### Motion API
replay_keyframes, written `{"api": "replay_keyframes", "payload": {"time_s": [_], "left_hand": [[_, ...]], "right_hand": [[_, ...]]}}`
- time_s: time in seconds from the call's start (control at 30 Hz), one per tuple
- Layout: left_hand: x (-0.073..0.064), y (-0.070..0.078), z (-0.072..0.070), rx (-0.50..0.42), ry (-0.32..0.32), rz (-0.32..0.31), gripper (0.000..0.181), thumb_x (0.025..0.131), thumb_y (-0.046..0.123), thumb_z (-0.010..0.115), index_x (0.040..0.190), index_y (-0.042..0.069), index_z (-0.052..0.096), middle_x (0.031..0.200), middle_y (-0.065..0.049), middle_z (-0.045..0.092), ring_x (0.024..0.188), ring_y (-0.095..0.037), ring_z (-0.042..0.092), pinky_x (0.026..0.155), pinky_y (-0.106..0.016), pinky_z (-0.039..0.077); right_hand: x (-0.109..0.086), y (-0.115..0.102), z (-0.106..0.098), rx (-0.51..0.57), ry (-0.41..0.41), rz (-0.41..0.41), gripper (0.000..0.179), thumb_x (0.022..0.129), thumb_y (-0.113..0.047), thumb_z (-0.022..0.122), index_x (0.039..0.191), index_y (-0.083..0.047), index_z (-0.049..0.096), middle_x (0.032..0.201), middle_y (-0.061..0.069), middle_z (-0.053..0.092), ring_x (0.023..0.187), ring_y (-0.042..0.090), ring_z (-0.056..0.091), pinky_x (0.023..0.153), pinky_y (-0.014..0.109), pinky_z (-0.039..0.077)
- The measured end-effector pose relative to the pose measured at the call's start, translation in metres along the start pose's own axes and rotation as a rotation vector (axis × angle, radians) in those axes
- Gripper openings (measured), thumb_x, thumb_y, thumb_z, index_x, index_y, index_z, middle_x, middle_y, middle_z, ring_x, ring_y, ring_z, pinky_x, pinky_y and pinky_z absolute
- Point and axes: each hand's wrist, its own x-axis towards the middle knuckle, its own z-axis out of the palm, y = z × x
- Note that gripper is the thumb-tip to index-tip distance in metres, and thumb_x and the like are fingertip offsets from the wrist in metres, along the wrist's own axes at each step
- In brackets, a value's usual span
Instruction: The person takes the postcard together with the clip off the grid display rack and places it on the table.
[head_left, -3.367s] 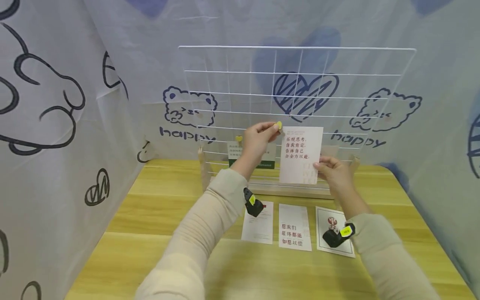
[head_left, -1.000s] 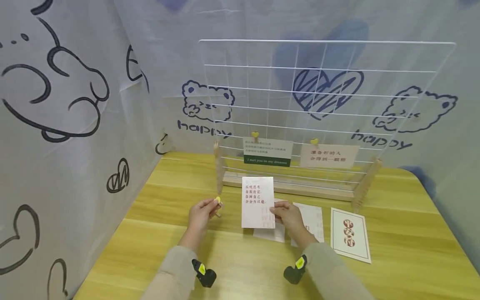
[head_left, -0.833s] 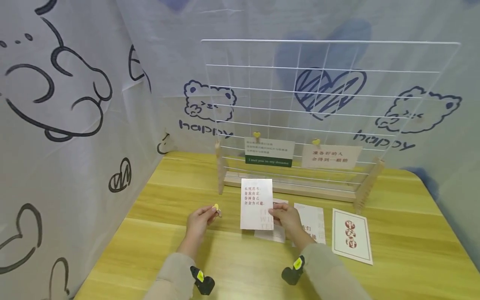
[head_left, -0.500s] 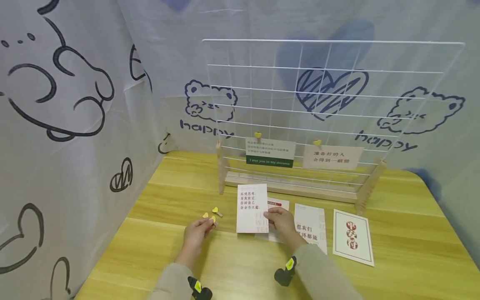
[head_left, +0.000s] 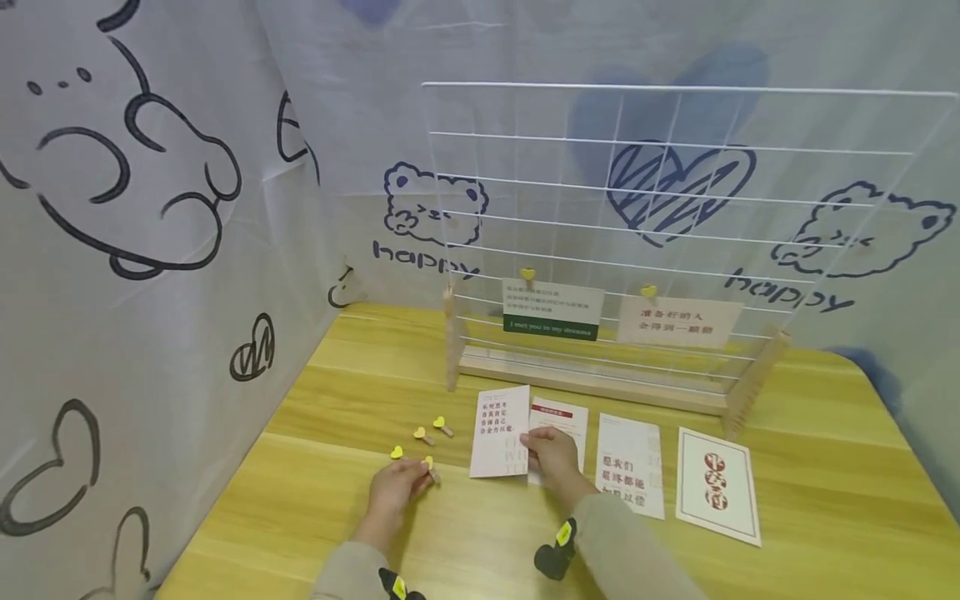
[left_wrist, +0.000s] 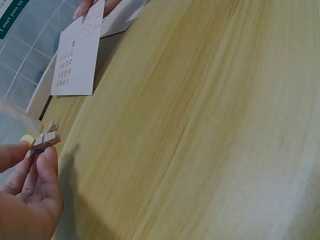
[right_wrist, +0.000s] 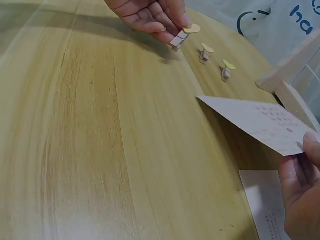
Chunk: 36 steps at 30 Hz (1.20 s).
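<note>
One white paper card with red printed characters (head_left: 495, 429) is the piece in hand, held tilted in front of the left half of the white wire grid rack on a pale wooden base (head_left: 592, 386). Looks light, thin, fairly stiff, probably smooth; a hard squeeze could crease it, so best taken by an edge, clear of the print. Right hand (head_left: 553, 458) has it so, thumb above, fingers below, pinching the right edge. Whether a corner touches down, cannot tell. Left hand (head_left: 393, 496), in front of the rack and left of its left end, pinches a small wooden clip with a yellow heart (left_wrist: 46, 140); rigid, likely sprung, tiny enough to slip. Two similar clips (head_left: 423, 435) lie nearer the rack; a third heart (head_left: 397, 452) shows just beyond the fingers. Flat before the rack, left to right: red-banded white card (head_left: 566, 425), partly covered; white card with large characters (head_left: 626, 454); cream bordered card (head_left: 718, 487). Clipped on its lower wires: white-and-green card (head_left: 551, 312), pale pink card (head_left: 678, 323). Surface: yellow wood-grain table (head_left: 300, 467), apparently smooth. Behind the rack and to its left, pale cloth with dark line drawings (head_left: 345, 83).
</note>
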Motion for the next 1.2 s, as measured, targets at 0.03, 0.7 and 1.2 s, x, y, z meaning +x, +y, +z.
{"api": "replay_keyframes", "payload": {"time_s": [0.03, 0.7, 1.2], "left_hand": [[0.000, 0.000, 0.000, -0.001, 0.001, -0.001, 0.024, 0.080, -0.001, 0.056, 0.097, -0.016, 0.052, 0.079, -0.009, 0.061, 0.067, -0.010, 0.059, 0.065, -0.021, 0.049], [0.014, 0.001, -0.007, 0.269, 0.022, -0.050, 0.015, 0.079, 0.000, 0.057, 0.084, -0.013, 0.060, 0.059, -0.001, 0.058, 0.050, -0.004, 0.052, 0.049, -0.016, 0.045], [0.017, 0.002, -0.007, 0.304, 0.026, -0.026, 0.015, 0.081, -0.002, 0.053, 0.090, -0.014, 0.056, 0.068, -0.006, 0.059, 0.052, -0.005, 0.053, 0.051, -0.017, 0.047]], "right_hand": [[0.000, 0.001, 0.001, 0.006, 0.007, 0.000, 0.017, 0.075, 0.003, 0.061, 0.089, 0.012, 0.054, 0.066, 0.007, 0.056, 0.055, 0.011, 0.054, 0.053, 0.025, 0.050], [0.005, 0.010, 0.013, 0.015, 0.019, 0.051, 0.019, 0.076, 0.011, 0.053, 0.093, 0.017, 0.052, 0.066, 0.011, 0.058, 0.052, 0.012, 0.056, 0.053, 0.027, 0.051], [0.003, 0.001, 0.020, -0.170, -0.057, 0.074, 0.015, 0.080, 0.007, 0.048, 0.090, 0.015, 0.054, 0.063, 0.013, 0.056, 0.046, 0.010, 0.053, 0.051, 0.025, 0.051]]}}
